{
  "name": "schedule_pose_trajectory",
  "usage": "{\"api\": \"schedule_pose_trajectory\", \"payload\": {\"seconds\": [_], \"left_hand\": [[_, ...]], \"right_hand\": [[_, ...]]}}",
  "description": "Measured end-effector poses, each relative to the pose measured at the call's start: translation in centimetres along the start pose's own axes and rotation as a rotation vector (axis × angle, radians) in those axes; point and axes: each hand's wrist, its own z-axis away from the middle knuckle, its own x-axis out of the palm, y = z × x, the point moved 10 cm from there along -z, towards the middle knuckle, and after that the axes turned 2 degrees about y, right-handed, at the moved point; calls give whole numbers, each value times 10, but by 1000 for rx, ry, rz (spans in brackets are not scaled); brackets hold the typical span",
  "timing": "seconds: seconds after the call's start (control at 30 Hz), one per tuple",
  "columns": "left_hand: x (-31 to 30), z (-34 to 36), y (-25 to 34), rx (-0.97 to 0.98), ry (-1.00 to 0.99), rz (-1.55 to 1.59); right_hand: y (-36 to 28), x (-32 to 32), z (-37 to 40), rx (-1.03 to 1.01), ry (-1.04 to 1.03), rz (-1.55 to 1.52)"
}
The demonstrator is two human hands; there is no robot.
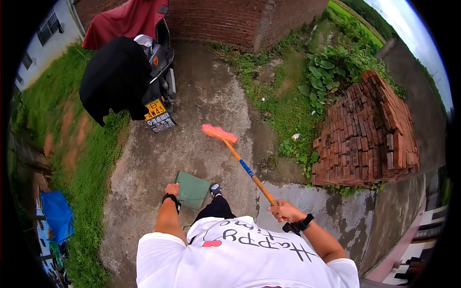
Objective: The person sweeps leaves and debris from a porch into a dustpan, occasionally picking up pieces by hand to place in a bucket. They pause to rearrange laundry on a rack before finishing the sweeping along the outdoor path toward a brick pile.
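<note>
My left hand is closed on the upper left edge of a flat green dustpan, beside my shoe. My right hand grips the end of a long wooden broom handle with a blue band around its middle. The handle slants away from me to the upper left, and its pink-orange broom head is over the concrete ahead of me. The broom head and the dustpan are apart.
A scooter with black and dark red covers stands at the upper left. A brick stack stands on the right. Grass borders the concrete path on the left, and a brick wall stands ahead.
</note>
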Motion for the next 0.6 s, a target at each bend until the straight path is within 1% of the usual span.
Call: {"api": "schedule_pose_trajectory", "payload": {"seconds": [0.03,0.1,0.13,0.17,0.27,0.3,0.37,0.47,0.5,0.53,0.57,0.6], "left_hand": [[-3,5,11,-50,-65,-8],[-7,2,35,6,-70,-56],[-10,-2,38,30,-71,-84],[-3,-19,33,54,-45,-62],[6,-50,26,-26,-29,-9],[10,-65,26,110,74,-90],[7,-79,27,85,78,-67],[15,-94,43,85,66,-15],[12,-99,49,96,65,1],[5,-98,62,148,96,3],[3,-105,64,206,205,-34],[11,-117,60,128,98,16]], "right_hand": [[-14,-7,-14,-3,47,67],[-34,-10,-37,20,30,81],[-41,-7,-47,34,18,86],[-47,-2,-53,56,-19,47],[-60,10,-54,135,-115,-36],[-70,18,-41,165,-137,-37],[-73,20,-34,217,-211,-40],[-103,15,-12,279,-268,-227],[-122,14,-2,288,-214,-214],[-123,13,-3,344,-263,-287],[-126,7,-6,381,-309,-365],[-135,-1,-4,394,-349,-448]]}}
